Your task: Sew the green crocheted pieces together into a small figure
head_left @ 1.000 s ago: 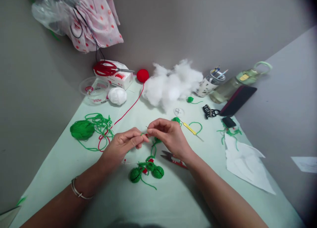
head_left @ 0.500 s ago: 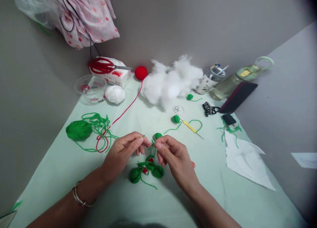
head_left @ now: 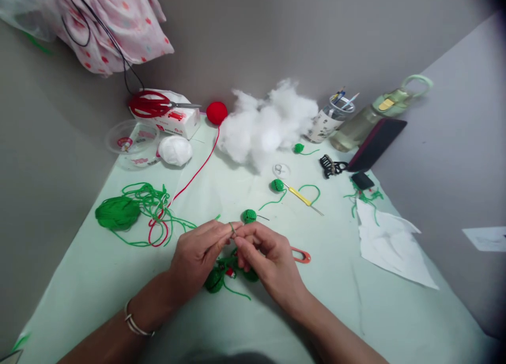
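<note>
My left hand (head_left: 197, 251) pinches a green yarn strand (head_left: 232, 228), which loops over its fingertips, a short tail pointing up behind. Against those fingertips, my right hand (head_left: 266, 253) is closed on the same strand; any small tool between the fingers is hidden. Beneath both hands lies a cluster of green crocheted balls (head_left: 214, 281) with red and white bits, partly covered, a loose green end trailing from it. Just beyond the fingers sits a small green crocheted ball (head_left: 249, 216) with a dark line across it. An orange plastic pin (head_left: 302, 255) shows beside my right hand.
At left lie a green yarn skein (head_left: 117, 213) and tangled strands. Behind are scissors (head_left: 150, 105) on a box, white yarn (head_left: 175, 150), red yarn (head_left: 216, 113) and white stuffing (head_left: 264, 129). A yellow crochet hook (head_left: 299, 196), bottle (head_left: 366, 116) and paper (head_left: 389, 248) are right.
My hands have come together, fingertips now meeting at the green strand. They cover more of the cluster, while the green ball beyond and the orange pin show more. The view has shifted slightly.
</note>
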Motion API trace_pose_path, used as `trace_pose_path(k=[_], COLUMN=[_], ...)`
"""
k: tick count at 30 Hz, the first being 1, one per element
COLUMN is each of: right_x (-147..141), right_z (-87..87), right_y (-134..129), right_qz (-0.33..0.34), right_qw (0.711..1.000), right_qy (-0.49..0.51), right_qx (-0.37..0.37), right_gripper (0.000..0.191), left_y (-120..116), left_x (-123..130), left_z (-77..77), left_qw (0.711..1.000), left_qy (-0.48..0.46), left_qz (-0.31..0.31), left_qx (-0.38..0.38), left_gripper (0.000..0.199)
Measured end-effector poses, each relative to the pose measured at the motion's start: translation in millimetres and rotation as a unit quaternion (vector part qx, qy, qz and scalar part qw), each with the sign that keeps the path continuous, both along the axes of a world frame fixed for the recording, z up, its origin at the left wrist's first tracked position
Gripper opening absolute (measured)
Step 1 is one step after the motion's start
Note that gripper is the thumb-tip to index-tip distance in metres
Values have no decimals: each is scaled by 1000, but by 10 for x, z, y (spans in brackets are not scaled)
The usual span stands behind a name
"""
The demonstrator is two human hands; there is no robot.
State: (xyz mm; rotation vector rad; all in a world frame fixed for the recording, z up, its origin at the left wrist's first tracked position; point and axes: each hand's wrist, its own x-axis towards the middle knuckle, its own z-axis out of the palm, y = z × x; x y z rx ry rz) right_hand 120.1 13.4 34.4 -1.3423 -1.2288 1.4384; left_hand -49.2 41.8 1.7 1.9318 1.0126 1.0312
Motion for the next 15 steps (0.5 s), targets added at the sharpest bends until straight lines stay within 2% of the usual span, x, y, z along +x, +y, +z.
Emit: trace_pose_path(k=[6,12,15], right_x=[2,-17,-4], right_z=[15,24,6], right_y=[2,5,8], right_qz=[5,0,3], right_qw=[1000,1000,1000], right_qy=[-24,-13,-10], right_qx=[-1,-7,-11], right_gripper=[14,14,14], left_y=[-1,4,15], left_x=[-17,-27,-29], left_z=[-31,-23,-37], left_qw=[1000,997,996], left_qy=[12,66,57], left_qz=[16,19,8], left_qx=[17,35,69], left_gripper=[28,29,28])
